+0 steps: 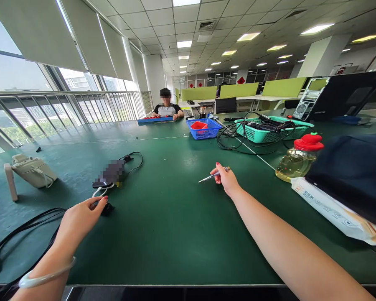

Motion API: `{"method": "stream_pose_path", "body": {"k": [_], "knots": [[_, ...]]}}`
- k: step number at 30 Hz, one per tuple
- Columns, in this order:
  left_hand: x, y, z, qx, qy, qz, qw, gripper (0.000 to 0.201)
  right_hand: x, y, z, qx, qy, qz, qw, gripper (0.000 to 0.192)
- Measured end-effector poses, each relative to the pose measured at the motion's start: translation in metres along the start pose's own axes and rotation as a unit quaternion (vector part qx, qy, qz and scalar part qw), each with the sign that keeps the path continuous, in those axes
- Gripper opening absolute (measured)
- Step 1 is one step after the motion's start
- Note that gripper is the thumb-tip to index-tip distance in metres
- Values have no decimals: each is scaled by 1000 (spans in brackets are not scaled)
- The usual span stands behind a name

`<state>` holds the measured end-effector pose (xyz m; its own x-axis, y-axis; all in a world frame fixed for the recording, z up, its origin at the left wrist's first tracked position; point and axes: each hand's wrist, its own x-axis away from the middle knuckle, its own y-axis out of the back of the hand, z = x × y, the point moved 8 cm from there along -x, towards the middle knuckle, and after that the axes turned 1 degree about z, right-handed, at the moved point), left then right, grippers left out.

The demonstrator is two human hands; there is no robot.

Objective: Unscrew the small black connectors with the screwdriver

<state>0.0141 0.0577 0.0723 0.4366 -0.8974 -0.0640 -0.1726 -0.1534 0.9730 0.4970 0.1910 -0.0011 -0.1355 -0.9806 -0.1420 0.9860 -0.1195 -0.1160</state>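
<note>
My right hand (224, 177) is closed round the handle of a slim screwdriver (208, 178) just above the green table (175, 234). Its metal shaft points left. On the left, my left hand (83, 215) pinches a small black piece (107, 208), apparently the end of a black cable (26, 229); the fingers hide part of it, and its kind is unclear. Just beyond that hand lies a dark, blurred-out flat device (110, 173) with a white lead (100, 191) at its near end and a short black cable at its far end.
A cream-coloured bag-like item (34, 170) stands at left. Beyond are a blue basket (203, 133) and a green basket (258, 134) of tangled cables. A red-lidded bottle (296, 163), a white packet (329, 211) and a dark bag (354, 175) crowd the right. A person (166, 109) sits opposite.
</note>
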Motion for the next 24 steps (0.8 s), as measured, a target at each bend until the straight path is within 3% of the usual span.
{"method": "stream_pose_path", "body": {"k": [12,17,24], "knots": [[-3,-8,3,-26,53,-8,998,63,-2,-2,-2,-2,0,14,1000,56],[-3,-12,4,-32,50,14,998,67,-3,-1,-3,0,-1,16,1000,56],[-7,-13,8,-80,52,-1,995,64,-2,-3,-1,-9,-11,20,1000,59]]}}
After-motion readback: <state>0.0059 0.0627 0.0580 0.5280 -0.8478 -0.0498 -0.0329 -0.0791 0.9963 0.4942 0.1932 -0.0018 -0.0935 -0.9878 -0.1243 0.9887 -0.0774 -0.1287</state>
